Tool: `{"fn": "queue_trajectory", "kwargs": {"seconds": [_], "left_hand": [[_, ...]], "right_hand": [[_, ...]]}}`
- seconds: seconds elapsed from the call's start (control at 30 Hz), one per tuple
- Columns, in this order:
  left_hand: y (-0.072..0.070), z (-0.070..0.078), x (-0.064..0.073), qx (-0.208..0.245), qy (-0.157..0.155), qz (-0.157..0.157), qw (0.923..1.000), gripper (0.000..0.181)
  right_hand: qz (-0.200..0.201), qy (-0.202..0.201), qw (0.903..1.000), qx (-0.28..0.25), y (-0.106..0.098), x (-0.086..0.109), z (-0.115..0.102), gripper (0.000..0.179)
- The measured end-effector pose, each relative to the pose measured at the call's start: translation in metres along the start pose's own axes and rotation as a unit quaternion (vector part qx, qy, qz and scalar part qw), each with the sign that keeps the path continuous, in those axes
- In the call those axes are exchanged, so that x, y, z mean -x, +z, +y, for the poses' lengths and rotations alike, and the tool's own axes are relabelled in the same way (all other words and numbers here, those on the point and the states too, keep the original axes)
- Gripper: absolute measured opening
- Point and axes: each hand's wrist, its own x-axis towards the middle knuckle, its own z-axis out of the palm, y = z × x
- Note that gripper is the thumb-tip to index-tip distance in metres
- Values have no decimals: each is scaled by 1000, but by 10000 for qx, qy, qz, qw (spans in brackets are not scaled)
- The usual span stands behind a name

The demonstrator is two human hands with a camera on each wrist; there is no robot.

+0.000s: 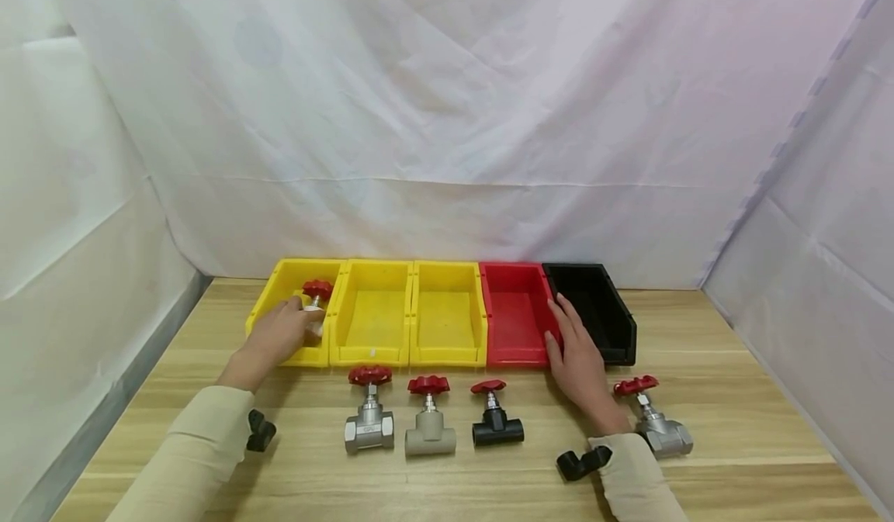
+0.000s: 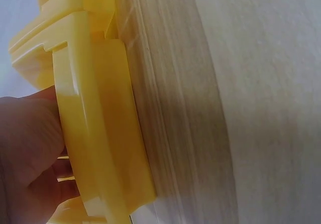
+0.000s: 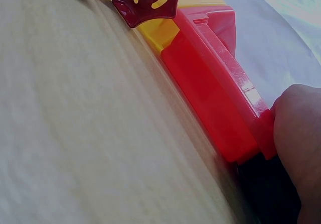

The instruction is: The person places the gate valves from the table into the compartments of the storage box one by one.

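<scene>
L hand (image 1: 282, 330) gripping 1 valve (image 1: 317, 289), R hand (image 1: 578, 359) outstretched, 5 bins (image 1: 447, 357), 4 addl. valves (image 1: 430, 434)

A red-wheeled, whitish-bodied valve (image 1: 317, 289) is inside the leftmost yellow plastic bin (image 1: 303, 357), wheel toward the far side, its partly hidden body gripped by the left hand (image 1: 281, 330). The right hand (image 1: 581, 363) rests where the red plastic bin (image 1: 517, 355) meets the black plastic bin (image 1: 590, 305) at right.

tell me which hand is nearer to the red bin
Right. The right hand is at the right edge of the red bin; the left hand is in the leftmost yellow bin, beyond two other yellow bins.
</scene>
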Motion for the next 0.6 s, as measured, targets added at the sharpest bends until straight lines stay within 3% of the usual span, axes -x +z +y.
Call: {"fn": "queue_trajectory", "kwargs": {"seconds": [0.33, 0.6], "left_hand": [[2, -1, 2, -1, -50, 57, 10000, 34], [1, 1, 7, -139, -19, 294, 9995, 36]], "right_hand": [[-36, 78, 10000, 11, 0, 2, -1, 62], [-33, 66, 10000, 3, -1, 0, -2, 62]]}}
